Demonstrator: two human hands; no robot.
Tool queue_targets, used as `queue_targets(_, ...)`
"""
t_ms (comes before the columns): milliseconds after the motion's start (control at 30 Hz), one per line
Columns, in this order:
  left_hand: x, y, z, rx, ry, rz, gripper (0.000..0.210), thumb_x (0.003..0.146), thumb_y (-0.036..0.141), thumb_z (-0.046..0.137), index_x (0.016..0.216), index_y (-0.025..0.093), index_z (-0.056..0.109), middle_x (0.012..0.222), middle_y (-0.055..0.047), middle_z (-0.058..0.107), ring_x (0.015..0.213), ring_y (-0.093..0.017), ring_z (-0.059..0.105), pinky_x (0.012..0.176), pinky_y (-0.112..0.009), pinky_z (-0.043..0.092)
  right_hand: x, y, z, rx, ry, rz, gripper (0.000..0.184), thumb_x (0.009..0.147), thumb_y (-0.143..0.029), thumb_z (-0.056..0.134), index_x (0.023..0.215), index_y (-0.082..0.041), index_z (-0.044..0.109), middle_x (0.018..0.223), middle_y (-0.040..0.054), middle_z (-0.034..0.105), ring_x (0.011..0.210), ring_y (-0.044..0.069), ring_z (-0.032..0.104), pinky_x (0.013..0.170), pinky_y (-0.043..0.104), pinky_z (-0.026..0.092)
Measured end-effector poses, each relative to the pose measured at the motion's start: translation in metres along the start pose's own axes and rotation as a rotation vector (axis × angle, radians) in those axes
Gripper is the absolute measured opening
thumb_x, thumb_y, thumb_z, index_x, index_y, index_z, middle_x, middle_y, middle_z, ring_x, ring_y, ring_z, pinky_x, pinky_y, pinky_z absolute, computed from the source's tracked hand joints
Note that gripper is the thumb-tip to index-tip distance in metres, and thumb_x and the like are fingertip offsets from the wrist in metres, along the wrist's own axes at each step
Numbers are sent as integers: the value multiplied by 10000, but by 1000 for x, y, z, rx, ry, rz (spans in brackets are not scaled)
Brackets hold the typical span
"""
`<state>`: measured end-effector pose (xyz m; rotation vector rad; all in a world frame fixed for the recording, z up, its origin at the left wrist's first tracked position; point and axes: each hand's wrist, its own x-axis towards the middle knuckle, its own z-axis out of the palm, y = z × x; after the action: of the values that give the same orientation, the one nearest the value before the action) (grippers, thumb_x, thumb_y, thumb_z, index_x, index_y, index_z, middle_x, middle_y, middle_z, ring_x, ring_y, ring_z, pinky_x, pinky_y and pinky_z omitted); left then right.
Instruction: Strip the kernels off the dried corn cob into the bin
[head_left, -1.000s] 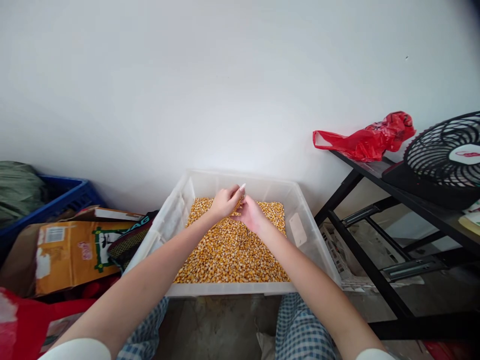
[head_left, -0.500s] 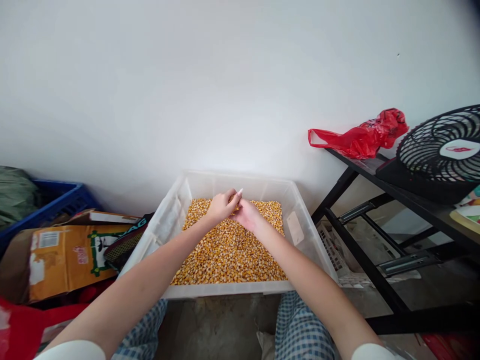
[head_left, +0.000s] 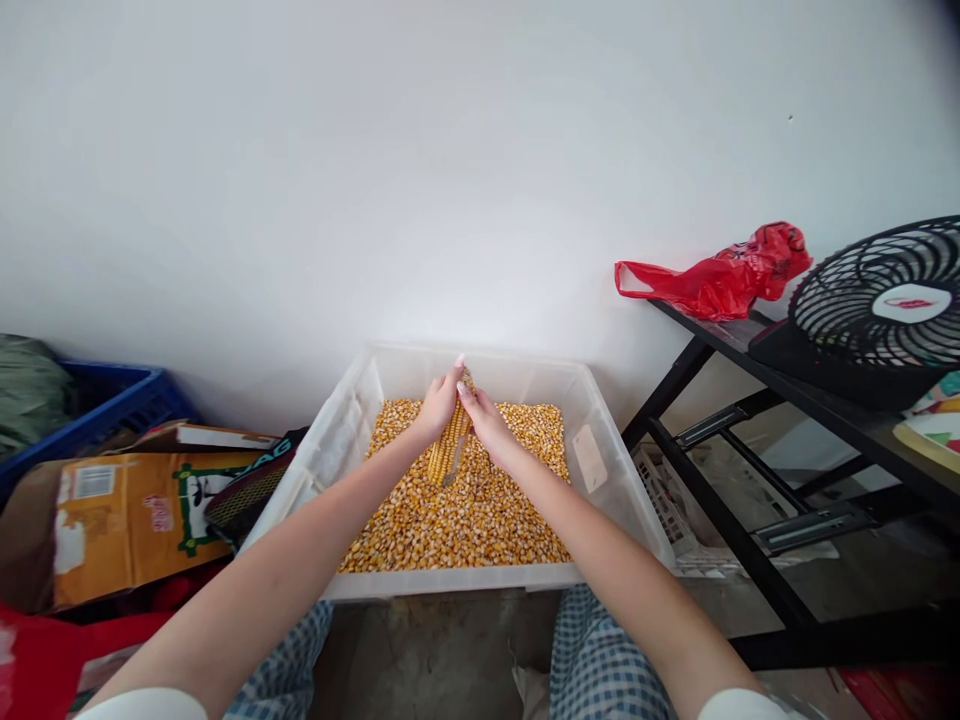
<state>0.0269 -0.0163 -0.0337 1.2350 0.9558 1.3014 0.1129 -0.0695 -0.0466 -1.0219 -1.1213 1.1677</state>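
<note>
Between my two hands is a corn cob [head_left: 448, 447], tilted with its lower end toward me. Yellow kernels cover most of it, and a paler bare strip shows along its right side. My left hand [head_left: 441, 400] is closed around the cob's left side, thumb up near the far end. From the right, my right hand [head_left: 486, 420] grips it too, its thumb against the upper part. Below both hands, loose corn kernels [head_left: 480, 520] fill the bottom of a translucent plastic bin [head_left: 465, 578].
A black table [head_left: 825, 400] on the right bears a red plastic bag [head_left: 720, 285] and a black fan [head_left: 885, 300]. To the left lie a cardboard box [head_left: 127, 515] and a blue crate [head_left: 112, 405]. A white wall [head_left: 465, 180] rises behind the bin.
The corn cob, earlier hidden by my hands, now shows with its lower end pointing toward me. My hands have turned and shifted slightly left, both thumbs now on the cob.
</note>
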Motion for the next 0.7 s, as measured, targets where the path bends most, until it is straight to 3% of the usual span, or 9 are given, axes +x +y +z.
queue_targets(133,-2,-5,3,-67,-72,-20,474,719,607,505,755,149,623,677,-38,636,707,-209,591,704,-303,447,4,7,-5,-91,-33,-112,446,835,-570,405,1118,-266,568,1122,6,615,1118,172,513,995,342,356)
queue_targets(400,4,-3,-1,-282,-139,-165,398,703,569,556,727,173,582,624,-12,613,644,-182,608,646,-275,478,7,10,-7,-220,-22,-181,460,853,-540,388,1188,-263,538,1199,17,580,1135,178,505,1027,347,331)
queue_targets(533,9,5,-6,-388,-94,-273,398,700,582,536,651,187,524,527,13,543,525,-159,577,567,-271,479,2,1,-2,-97,-64,-112,446,822,-523,451,1208,-309,512,1240,-18,547,1164,174,477,994,337,368)
queue_targets(700,7,2,-5,-250,-64,-148,402,718,589,513,668,190,518,531,20,531,475,-143,533,505,-264,435,-4,-11,2,52,-66,42,351,812,-487,462,1100,-311,556,1049,-24,624,974,168,560,806,306,463)
